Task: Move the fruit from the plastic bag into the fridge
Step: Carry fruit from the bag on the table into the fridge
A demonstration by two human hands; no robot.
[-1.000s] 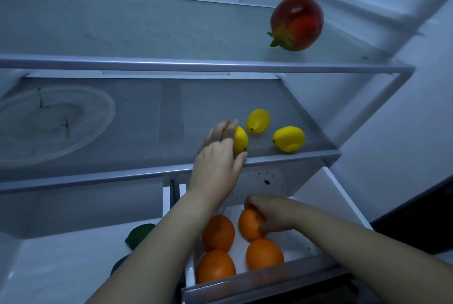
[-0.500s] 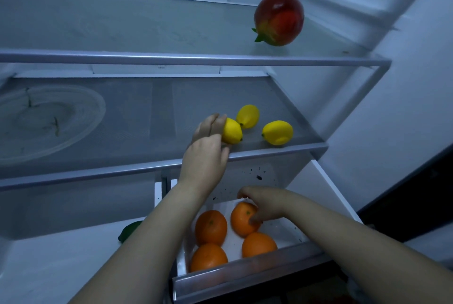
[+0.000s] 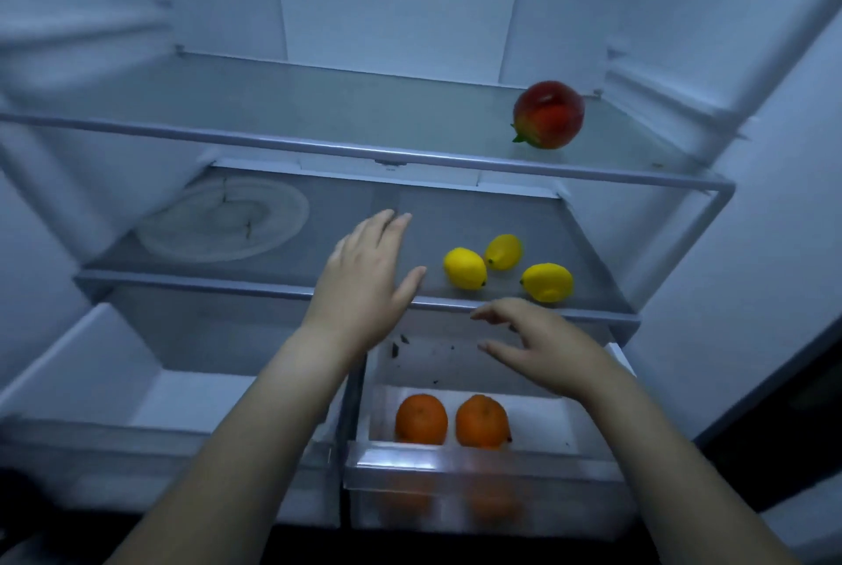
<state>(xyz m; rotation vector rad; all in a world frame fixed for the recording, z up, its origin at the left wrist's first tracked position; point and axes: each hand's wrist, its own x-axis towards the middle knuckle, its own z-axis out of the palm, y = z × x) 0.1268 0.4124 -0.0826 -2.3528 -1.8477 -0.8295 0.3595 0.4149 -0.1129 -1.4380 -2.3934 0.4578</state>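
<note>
Lemons [image 3: 464,268] on the shelf [image 3: 228,286] look light, firm, apt to roll; cup one midway. Left hand [image 3: 364,282], right hand [image 3: 546,350]: fingers wide, empty.

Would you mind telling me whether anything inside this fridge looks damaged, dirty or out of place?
Yes: the plate on the middle shelf shows dark crack-like lines, and dark specks dot the white surface at the back of the right drawer.

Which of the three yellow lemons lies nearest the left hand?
The leftmost yellow lemon, just right of the left hand; the others sit farther right.
</note>
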